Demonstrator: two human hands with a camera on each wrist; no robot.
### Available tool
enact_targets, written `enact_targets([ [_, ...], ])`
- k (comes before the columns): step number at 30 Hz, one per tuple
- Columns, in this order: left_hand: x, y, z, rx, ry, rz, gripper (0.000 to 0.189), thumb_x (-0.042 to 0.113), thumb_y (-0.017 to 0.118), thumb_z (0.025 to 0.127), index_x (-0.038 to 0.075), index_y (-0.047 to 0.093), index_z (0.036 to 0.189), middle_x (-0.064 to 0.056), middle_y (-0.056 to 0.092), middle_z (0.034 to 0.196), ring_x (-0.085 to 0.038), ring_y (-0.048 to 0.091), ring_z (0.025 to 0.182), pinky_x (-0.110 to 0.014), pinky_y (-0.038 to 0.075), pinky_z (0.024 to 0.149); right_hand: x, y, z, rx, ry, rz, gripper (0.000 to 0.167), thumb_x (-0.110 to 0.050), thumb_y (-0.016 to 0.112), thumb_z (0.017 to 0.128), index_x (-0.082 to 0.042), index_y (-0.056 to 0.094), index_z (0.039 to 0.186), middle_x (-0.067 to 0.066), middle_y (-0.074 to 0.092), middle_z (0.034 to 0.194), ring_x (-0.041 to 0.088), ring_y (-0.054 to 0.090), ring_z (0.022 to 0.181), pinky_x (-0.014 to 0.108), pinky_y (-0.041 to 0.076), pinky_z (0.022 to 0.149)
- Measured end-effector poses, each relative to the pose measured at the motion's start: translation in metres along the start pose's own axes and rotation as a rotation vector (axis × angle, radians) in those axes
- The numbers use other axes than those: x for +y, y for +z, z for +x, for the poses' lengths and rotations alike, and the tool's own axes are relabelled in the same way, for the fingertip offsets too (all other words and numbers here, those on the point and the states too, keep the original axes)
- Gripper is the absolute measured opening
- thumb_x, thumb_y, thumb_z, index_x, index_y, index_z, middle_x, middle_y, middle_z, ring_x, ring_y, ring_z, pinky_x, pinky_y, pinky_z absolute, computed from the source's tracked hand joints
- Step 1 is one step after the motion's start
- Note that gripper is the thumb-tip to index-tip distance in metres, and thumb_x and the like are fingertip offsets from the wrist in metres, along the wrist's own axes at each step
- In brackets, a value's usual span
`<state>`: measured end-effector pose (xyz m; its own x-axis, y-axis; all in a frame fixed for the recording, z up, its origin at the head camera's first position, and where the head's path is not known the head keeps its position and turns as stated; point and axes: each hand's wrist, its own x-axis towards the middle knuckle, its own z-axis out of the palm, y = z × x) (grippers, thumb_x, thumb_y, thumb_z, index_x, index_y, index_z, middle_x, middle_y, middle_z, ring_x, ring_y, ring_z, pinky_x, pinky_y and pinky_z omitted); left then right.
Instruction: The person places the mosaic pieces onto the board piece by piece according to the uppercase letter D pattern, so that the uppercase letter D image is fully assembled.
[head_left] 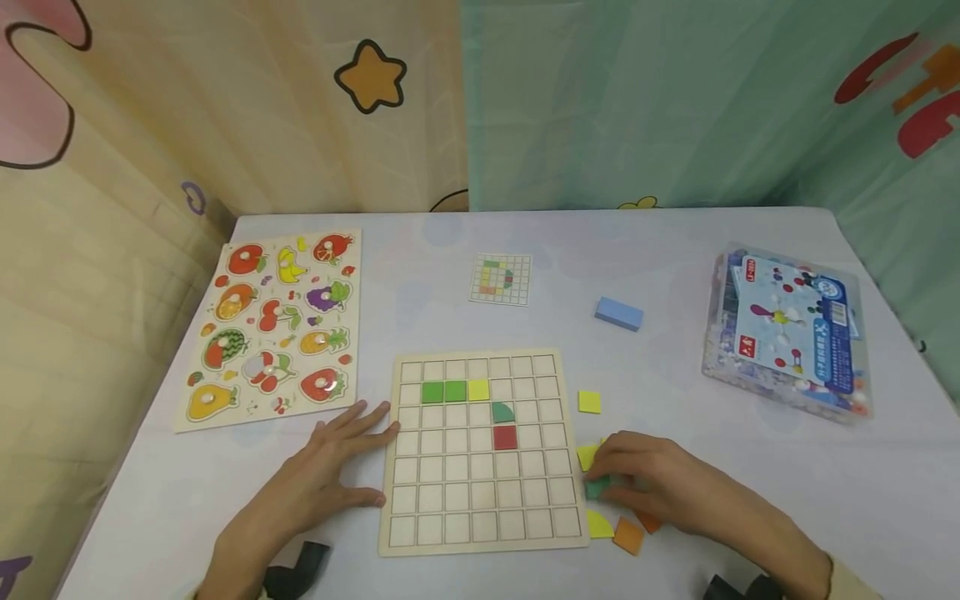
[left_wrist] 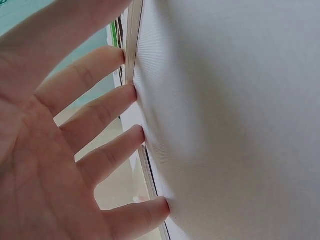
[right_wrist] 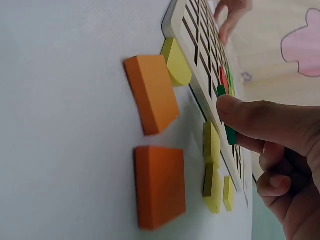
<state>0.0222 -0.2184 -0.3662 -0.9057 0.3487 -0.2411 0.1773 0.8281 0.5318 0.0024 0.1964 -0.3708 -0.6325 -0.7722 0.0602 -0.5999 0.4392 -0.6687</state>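
A square wooden grid board lies on the table. Green squares, a yellow square, a green quarter-circle and a red square sit in its cells. My left hand is spread at the board's left side, thumb and fingertips right at its edge. Off the board's right edge, my right hand pinches a green block between thumb and fingers. Around that hand lie yellow pieces, a curved yellow piece and orange blocks, one partly hidden under the hand.
A fruit puzzle board lies at the left, close to my left fingertips. Beyond the grid board are a small pattern card and a blue block. A clear plastic box with a printed label stands at the right.
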Motion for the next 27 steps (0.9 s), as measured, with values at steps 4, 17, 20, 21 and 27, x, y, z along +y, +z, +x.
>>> enact_targets([
  [4, 0.000, 0.000, 0.000, -0.003, -0.003, -0.003, 0.083, 0.030, 0.092, 0.062, 0.015, 0.060, 0.137, -0.006, 0.042, 0.153, -0.037, 0.026, 0.145, -0.072, 0.015, 0.109, -0.001, 0.005, 0.013, 0.014, -0.059, -0.008, 0.025, -0.007, 0.080, 0.080, -0.018, 0.073, 0.102, -0.013, 0.063, 0.104, 0.003, 0.059, 0.091, 0.017, 0.054, 0.075],
  [17, -0.001, 0.001, 0.000, 0.000, 0.002, -0.001, 0.083, 0.031, 0.091, 0.061, 0.015, 0.060, 0.137, -0.005, 0.042, 0.153, -0.037, 0.026, 0.145, -0.072, 0.015, 0.109, -0.012, 0.024, 0.056, -0.009, -0.105, -0.039, 0.019, -0.009, 0.079, 0.083, -0.013, 0.074, 0.101, -0.010, 0.064, 0.105, 0.006, 0.059, 0.097, 0.018, 0.053, 0.083],
  [20, -0.001, 0.001, 0.000, -0.002, -0.004, -0.006, 0.083, 0.030, 0.091, 0.062, 0.015, 0.060, 0.137, -0.005, 0.041, 0.153, -0.036, 0.025, 0.145, -0.071, 0.014, 0.110, -0.014, 0.028, 0.064, -0.018, -0.110, -0.047, 0.019, -0.008, 0.079, 0.083, -0.012, 0.074, 0.100, -0.009, 0.065, 0.105, 0.007, 0.059, 0.098, 0.018, 0.053, 0.084],
  [21, -0.001, 0.001, 0.000, -0.002, -0.007, -0.008, 0.083, 0.029, 0.092, 0.062, 0.015, 0.060, 0.137, -0.005, 0.041, 0.153, -0.036, 0.025, 0.145, -0.071, 0.014, 0.110, -0.014, 0.029, 0.066, -0.021, -0.107, -0.049, 0.018, -0.008, 0.079, 0.083, -0.012, 0.074, 0.100, -0.009, 0.065, 0.105, 0.007, 0.059, 0.097, 0.018, 0.052, 0.085],
  [27, -0.001, 0.000, 0.000, 0.000, -0.010, -0.009, 0.084, 0.029, 0.092, 0.061, 0.016, 0.060, 0.137, -0.005, 0.042, 0.153, -0.036, 0.025, 0.145, -0.071, 0.014, 0.110, -0.019, 0.033, 0.076, -0.011, -0.125, -0.061, 0.017, -0.008, 0.079, 0.082, -0.011, 0.074, 0.098, -0.007, 0.064, 0.101, 0.005, 0.058, 0.091, 0.014, 0.051, 0.080],
])
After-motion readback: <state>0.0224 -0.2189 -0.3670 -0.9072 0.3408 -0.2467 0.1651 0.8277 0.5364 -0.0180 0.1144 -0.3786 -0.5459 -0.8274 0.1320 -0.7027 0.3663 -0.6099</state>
